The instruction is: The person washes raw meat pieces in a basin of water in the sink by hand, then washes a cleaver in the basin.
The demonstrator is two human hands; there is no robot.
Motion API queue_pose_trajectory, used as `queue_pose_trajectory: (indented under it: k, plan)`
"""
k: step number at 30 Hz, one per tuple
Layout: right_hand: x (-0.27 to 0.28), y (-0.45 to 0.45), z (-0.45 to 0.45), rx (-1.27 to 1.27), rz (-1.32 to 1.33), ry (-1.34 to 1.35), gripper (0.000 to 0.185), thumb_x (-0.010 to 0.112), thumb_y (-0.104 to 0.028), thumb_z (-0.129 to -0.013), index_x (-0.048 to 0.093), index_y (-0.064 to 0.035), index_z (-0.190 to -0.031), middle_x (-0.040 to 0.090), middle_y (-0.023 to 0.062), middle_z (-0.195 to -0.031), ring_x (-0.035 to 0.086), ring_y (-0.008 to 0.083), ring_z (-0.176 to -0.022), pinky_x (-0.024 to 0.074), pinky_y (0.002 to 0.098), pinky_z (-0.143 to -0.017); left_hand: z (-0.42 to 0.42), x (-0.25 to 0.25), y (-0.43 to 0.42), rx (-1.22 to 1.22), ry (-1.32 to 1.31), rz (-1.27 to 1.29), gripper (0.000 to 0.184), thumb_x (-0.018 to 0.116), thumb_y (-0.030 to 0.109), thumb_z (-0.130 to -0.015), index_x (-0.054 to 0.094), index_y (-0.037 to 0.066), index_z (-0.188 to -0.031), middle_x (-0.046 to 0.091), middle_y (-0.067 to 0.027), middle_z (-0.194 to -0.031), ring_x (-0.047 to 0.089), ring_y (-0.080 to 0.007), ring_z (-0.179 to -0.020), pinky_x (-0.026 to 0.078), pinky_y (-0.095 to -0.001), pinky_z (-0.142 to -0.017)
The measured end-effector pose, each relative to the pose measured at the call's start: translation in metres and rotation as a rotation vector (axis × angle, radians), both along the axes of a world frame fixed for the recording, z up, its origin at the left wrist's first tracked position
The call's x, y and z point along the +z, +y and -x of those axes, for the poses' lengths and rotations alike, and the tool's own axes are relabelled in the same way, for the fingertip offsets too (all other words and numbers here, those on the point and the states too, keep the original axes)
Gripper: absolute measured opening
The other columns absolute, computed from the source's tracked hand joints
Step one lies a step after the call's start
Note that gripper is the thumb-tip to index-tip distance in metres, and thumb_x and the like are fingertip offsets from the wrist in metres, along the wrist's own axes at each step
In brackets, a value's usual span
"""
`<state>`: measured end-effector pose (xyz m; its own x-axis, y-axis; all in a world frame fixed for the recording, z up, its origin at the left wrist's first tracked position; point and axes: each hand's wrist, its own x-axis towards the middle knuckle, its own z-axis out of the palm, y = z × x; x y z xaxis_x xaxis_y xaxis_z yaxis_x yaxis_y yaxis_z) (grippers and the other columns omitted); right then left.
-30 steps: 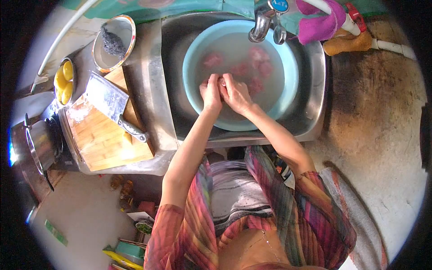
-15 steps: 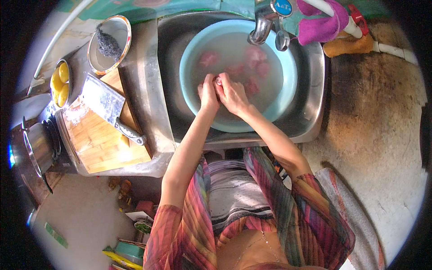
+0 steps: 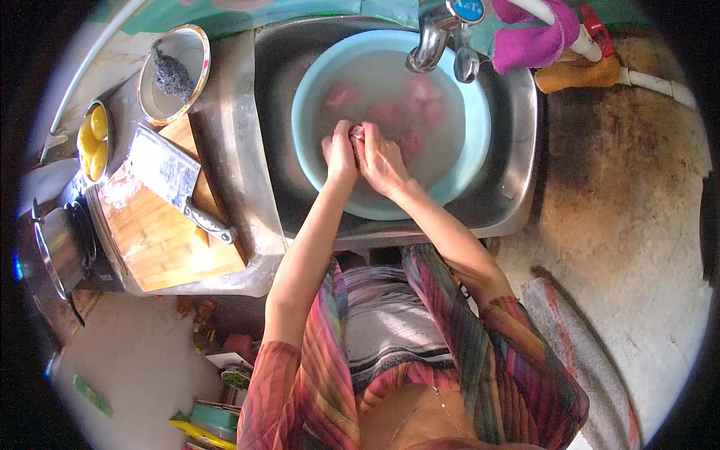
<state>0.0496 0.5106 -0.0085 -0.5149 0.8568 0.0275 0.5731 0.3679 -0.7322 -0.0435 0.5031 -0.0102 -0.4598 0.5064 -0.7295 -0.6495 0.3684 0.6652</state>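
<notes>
Both my hands meet over the left part of a light blue basin [image 3: 480, 124] of cloudy water. My left hand [image 3: 340, 154] and my right hand [image 3: 381, 159] are closed around a small piece of pinkish meat [image 3: 357, 133], mostly hidden by the fingers. Several reddish meat pieces [image 3: 426, 101] lie in the water beyond and to the right of my hands. The basin stands inside a metal sink [image 3: 517, 161], with a chrome faucet [image 3: 429, 49] over its far rim.
Left of the sink, a cleaver [image 3: 166, 169] rests on a wooden cutting board [image 3: 161, 240]. Behind them are a bowl [image 3: 205, 64] with a dark scrubber [image 3: 172, 77] and a dish of yellow items [image 3: 92, 142]. Purple cloth [image 3: 529, 45] hangs on a pipe at the upper right.
The view has shifted slightly, so the counter and basin appear a little further left. My hands stay together over the basin, with small changes in finger position.
</notes>
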Motion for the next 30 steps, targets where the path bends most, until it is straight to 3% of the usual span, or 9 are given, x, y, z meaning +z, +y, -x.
queue_pose_trajectory:
  k: [14,22,30]
  plan:
    - [0.002,-0.001,0.012,-0.04,-0.034,0.003,0.023,0.043,-0.023,-0.092,0.038,-0.0023,-0.103,0.061,0.022,-0.079,0.06,0.0407,-0.063,0.0469,0.0491,-0.052,0.003,0.016,-0.001,0.02,0.07,0.046,0.026,0.051,0.022,-0.075,0.055,0.001,-0.062,0.056,-0.0053,-0.065,0.051,-0.0156,-0.062,0.042,-0.0332,-0.06]
    - [0.003,0.0,0.013,-0.043,-0.009,-0.018,0.024,0.044,-0.023,-0.092,0.04,-0.002,-0.102,0.061,0.0198,-0.074,0.061,0.0379,-0.061,0.0483,0.0467,-0.051,0.004,0.005,-0.003,0.028,0.103,0.062,0.032,0.051,0.027,-0.075,0.063,-0.003,-0.073,0.062,-0.01,-0.073,0.055,-0.0195,-0.066,0.044,-0.0331,-0.066]
    - [0.005,0.001,0.014,-0.048,0.03,-0.023,0.022,0.044,-0.021,-0.092,0.04,-0.0025,-0.104,0.061,0.0202,-0.073,0.06,0.0398,-0.063,0.0473,0.048,-0.052,0.004,0.0,-0.004,0.024,0.059,0.048,0.033,0.051,0.029,-0.077,0.062,-0.002,-0.074,0.062,-0.0088,-0.075,0.055,-0.0191,-0.069,0.044,-0.0334,-0.067]
